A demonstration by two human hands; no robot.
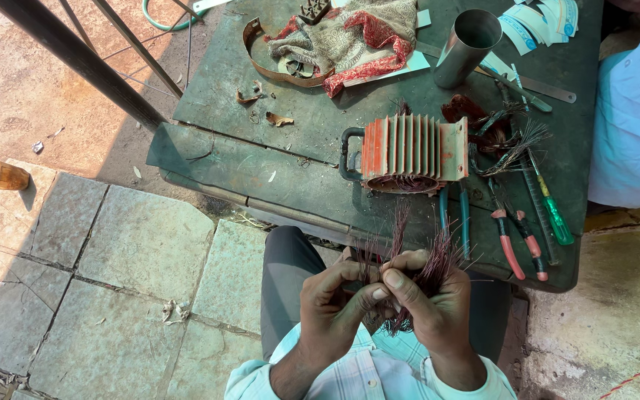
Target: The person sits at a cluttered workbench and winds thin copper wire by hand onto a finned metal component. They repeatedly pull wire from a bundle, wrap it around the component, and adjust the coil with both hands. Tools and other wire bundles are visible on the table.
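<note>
Both hands are raised in front of my lap, closed on one bundle of thin reddish-brown copper wire strands (438,261) whose ends fan upward. My left hand (332,300) pinches the strands from the left, and my right hand (427,296) grips the thicker part of the bundle. Just beyond them, a red finned motor housing (409,148) lies on its side on the green metal table (261,178). More wire shows inside its lower opening.
Red-handled pliers (509,244), a green screwdriver (553,215) and blue-handled pliers (453,215) lie to the right of the housing. A steel cup (468,44), a patterned cloth (357,33) and loose wire (505,137) sit farther back. Another person's light-blue sleeve (635,111) is at the right edge.
</note>
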